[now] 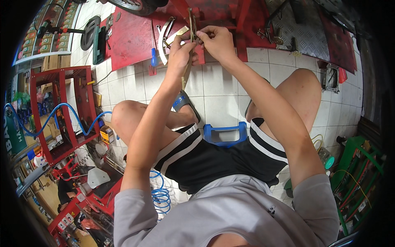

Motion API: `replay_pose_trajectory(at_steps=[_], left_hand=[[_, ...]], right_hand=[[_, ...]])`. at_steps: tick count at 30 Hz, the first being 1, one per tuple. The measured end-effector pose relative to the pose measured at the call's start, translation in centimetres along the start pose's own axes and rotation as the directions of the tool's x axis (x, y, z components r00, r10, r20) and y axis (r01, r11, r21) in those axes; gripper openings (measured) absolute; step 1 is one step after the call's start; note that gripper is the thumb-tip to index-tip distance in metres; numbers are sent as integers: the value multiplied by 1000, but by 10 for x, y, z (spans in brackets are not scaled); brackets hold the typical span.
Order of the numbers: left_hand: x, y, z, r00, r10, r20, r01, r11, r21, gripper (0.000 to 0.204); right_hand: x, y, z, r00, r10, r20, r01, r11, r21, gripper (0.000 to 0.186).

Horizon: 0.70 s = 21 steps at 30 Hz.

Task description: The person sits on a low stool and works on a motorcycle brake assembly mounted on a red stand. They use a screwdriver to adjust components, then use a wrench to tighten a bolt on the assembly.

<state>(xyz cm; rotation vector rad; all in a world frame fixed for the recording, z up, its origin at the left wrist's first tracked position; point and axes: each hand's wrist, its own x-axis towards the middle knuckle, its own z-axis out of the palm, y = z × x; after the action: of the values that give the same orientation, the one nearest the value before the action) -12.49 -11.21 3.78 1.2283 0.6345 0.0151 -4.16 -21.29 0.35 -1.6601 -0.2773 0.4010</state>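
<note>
My left hand [180, 57] is closed round a long, narrow brass-coloured strip that looks like a chain [187, 76]. One end hangs below this hand toward the tiled floor; the other part runs up past the red lift's edge. My right hand [218, 43] pinches the same chain from the right, fingertips close to the left hand's. The fine links between the fingers are too small to make out. Left of the hands, on the red lift platform [133, 45], lie a white curved part [163, 43], a gold-coloured flat piece [177, 34] and a screwdriver with a blue handle [154, 57].
A wheel [133, 5] stands at the top. Bolts and small parts [267, 35] lie right of a red upright. Under me is a blue stool [225, 133]. A red rack [61, 111] and a coiled blue hose [160, 193] are at left, a green rack [358, 173] at right.
</note>
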Motion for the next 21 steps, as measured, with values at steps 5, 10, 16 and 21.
replay_pose_trajectory(at_steps=[5,10,16,21], left_hand=[[0,0,2,1000,12,8,-12,1000,12,26],[-1,1,1,1000,3,-7,-3,1000,13,26],[-2,3,3,1000,0,-10,0,1000,9,26],[-1,3,3,1000,7,-9,-7,1000,13,26]], right_hand=[[4,1,-2,997,-72,-23,67,983,-171,23],[3,3,1,999,38,29,-41,991,125,17],[4,10,0,997,-1,76,-20,960,281,13],[6,14,0,996,19,91,-36,981,192,13]])
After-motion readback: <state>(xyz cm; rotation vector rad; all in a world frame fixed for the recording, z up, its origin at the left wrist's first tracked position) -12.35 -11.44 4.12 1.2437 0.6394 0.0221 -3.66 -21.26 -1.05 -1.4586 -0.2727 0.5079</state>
